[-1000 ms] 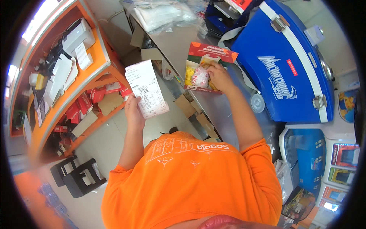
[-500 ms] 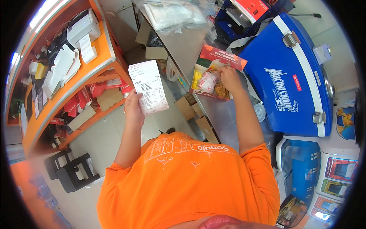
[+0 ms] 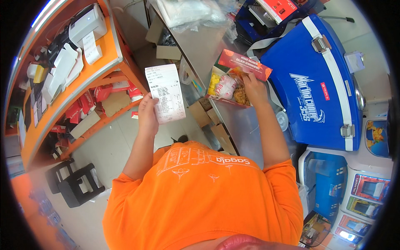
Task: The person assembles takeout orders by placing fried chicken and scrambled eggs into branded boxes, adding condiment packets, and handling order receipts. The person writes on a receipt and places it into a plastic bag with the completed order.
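My left hand (image 3: 148, 112) grips the lower left edge of a long printed paper receipt (image 3: 167, 96), held upright over the floor beside the counter. On the metal counter, a red cardboard meal box (image 3: 243, 63) has its lid raised. Inside lie a white paper-wrapped bundle (image 3: 226, 86), yellow pieces of food (image 3: 214, 83) and brown fried food (image 3: 241, 96). At the box's right side is my right hand (image 3: 255, 89), its fingers bent down into the box beside the wrapped bundle. Something orange and shiny shows at the fingertips, too small to name.
A large blue cooler box (image 3: 306, 89) stands right of the meal box, with a clear round lid (image 3: 281, 121) near its base. Plastic bags (image 3: 187, 12) lie at the counter's far end. On the left, an orange shelf unit (image 3: 109, 52) carries a white printer (image 3: 88, 26).
My left hand and the receipt have shifted slightly right in view. My right hand stays at the box; its fingers have moved slightly, and more of the brown fried food shows.
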The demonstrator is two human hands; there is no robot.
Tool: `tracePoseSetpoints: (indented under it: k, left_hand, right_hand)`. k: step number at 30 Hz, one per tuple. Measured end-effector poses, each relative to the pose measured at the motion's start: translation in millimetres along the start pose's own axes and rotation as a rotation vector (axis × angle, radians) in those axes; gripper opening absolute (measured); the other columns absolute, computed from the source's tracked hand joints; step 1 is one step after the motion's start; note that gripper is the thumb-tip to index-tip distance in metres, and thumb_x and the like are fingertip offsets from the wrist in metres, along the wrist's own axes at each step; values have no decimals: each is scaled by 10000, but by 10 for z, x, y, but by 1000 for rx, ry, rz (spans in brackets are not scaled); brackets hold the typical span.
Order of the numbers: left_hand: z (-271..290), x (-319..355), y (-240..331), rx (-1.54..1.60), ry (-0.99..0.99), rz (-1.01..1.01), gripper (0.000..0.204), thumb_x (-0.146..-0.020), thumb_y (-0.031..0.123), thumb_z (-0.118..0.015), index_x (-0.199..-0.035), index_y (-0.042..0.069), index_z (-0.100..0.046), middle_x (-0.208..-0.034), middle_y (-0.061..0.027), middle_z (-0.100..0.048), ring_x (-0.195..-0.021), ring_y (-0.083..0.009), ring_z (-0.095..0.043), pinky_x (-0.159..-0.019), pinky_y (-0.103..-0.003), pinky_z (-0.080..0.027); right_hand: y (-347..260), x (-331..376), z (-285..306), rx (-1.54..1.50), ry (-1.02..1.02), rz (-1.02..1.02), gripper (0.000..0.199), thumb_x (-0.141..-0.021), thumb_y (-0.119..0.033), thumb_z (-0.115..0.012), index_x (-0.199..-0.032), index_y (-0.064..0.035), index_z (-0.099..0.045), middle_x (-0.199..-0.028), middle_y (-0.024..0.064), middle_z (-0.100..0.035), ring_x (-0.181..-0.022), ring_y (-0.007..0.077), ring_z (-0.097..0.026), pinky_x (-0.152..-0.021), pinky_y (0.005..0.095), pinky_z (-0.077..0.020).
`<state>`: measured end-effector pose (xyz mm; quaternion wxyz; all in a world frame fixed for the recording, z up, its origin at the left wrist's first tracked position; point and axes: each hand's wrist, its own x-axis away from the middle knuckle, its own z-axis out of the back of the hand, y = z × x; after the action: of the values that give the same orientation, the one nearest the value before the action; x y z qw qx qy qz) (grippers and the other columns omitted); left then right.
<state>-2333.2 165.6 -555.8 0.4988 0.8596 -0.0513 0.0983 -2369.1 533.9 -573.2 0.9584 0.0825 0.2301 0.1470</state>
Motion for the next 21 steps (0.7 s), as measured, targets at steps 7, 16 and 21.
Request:
tracePoseSetpoints:
  k: [7, 16, 21]
  left_hand:
    - [-25, -21, 59, 32, 2, 5, 219, -856, 42, -442, -1033, -15, -558, -992, -92, -648, -878, -136, -622, -817, -287, -490]
    - [-82, 0, 30, 39, -1, 36, 215, -861, 42, -444, -1035, -15, -559, -997, -92, -646, -888, -141, -620, -822, -290, -489]
    - [-35, 15, 25, 9, 15, -22, 250, -852, 34, -446, -1069, -20, -559, -1017, -94, -642, -914, -156, -614, -838, -289, -478]
  right_hand:
    - [-3, 125, 94, 41, -17, -39, 379, -769, -45, -578, -1139, -117, -622, -956, 51, -564, -661, 208, -641, -582, 294, -533]
    - [114, -159, 552, -572, -148, -163, 219, -802, 8, -555, -972, -54, -678, -915, 81, -656, -759, 254, -653, -653, 342, -522]
    - [200, -178, 1169, -560, -119, -254, 182, -844, -27, -559, -970, -49, -689, -930, 94, -675, -816, 221, -656, -720, 310, -504]
